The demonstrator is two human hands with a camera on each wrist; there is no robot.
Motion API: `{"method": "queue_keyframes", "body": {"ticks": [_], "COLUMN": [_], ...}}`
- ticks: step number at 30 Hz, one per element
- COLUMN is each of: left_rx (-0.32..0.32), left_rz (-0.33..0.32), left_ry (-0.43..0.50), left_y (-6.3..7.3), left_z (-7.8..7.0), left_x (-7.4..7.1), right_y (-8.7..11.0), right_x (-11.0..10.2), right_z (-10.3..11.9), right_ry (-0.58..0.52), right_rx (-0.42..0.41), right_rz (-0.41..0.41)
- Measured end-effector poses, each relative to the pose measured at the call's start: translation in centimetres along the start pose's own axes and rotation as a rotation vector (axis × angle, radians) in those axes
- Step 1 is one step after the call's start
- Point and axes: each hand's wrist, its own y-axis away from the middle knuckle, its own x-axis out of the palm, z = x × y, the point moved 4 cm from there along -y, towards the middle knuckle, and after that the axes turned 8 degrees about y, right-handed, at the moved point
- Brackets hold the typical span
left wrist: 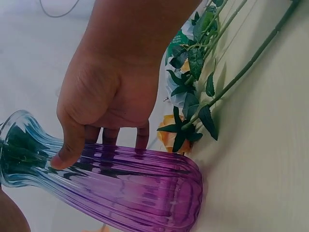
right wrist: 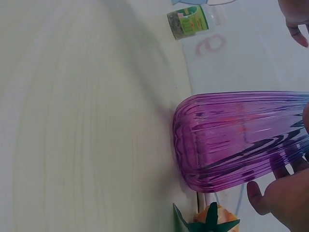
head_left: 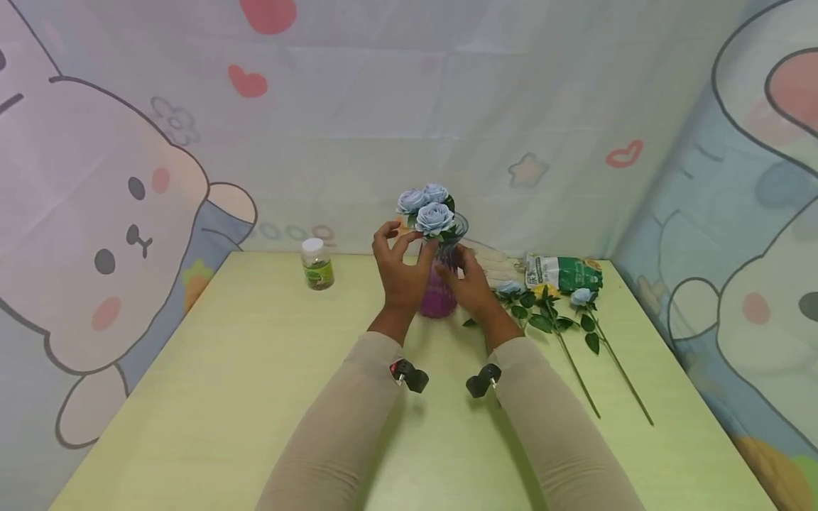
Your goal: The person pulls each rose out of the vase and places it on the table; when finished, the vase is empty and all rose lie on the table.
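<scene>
A ribbed glass vase (head_left: 438, 294), purple below and bluish at its flared rim, stands upright near the back of the table. Three pale blue artificial roses (head_left: 434, 218) with green leaves stick up at its mouth. My right hand (head_left: 471, 284) grips the vase's side, its thumb across the front in the left wrist view. At the roses' left, my left hand (head_left: 404, 273) has spread, slightly bent fingers, with its thumb just under the front bloom. Whether it touches the blooms is unclear. Green leaves show through the vase neck (left wrist: 29, 150).
Right of the vase lie loose artificial roses (head_left: 581, 297) with long stems, some blue and one orange (left wrist: 169, 133). Behind them are a green and white packet (head_left: 564, 273) and a pale bundle (head_left: 492, 264). A white-capped jar (head_left: 317, 264) stands to the left. A printed cloth hangs behind the table.
</scene>
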Motion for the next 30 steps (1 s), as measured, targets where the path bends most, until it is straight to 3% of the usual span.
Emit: {"method": "queue_keyframes", "body": {"ticks": [9,14,22,30], "left_rx": [-0.030,-0.111,-0.314,-0.373], "left_rz": [-0.004,-0.006,-0.050,-0.057], "left_ry": [-0.088,-0.119,-0.107,-0.089], "left_y": [-1.0,-1.3,-1.6,-1.7], "left_z": [-0.3,-0.5,-1.5,-1.7], "left_x": [1.0,1.3,2.0,1.7], "right_y": [-0.2,-0.2,0.0,0.0], "right_x": [0.0,0.1,-0.3,0.2], "right_z": [-0.6,-0.7,-0.5,-0.7], "right_ry": [-0.018,0.001,0.034,-0.036], "right_rx": [0.010,0.003,0.017,0.037], "right_rz": [0.004,0.012,0.010,0.014]}}
